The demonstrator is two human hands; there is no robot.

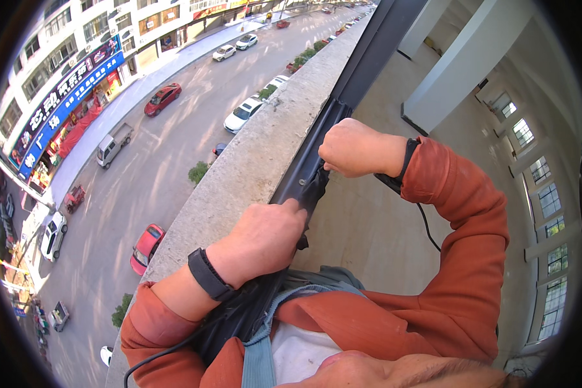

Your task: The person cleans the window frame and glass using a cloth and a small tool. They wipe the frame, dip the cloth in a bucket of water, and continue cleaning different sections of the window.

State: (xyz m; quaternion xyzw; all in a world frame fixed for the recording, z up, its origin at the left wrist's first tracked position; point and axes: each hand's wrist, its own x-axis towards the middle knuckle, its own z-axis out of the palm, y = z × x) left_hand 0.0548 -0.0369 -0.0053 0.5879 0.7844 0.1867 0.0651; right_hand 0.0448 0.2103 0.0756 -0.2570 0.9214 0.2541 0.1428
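A dark metal window frame [368, 53] runs diagonally along the opening's edge, with parallel channels in its sill. My left hand [262, 237] is closed at the sill, its fingertips at a crumpled black plastic film [313, 194]. Farther up the frame, my right hand [351, 148] is bent in a fist over the inner edge, at the upper end of the same film; its fingertips are mostly hidden. A small round screw or washer [302, 182] shows on the sill between my hands. Black bands circle both wrists.
Outside the frame lies a concrete ledge [242, 165], with a street [184, 131] and cars far below. Indoors, on the right, are a pale floor [378, 218], a square column [460, 72] and a row of windows. Black cables run by both forearms.
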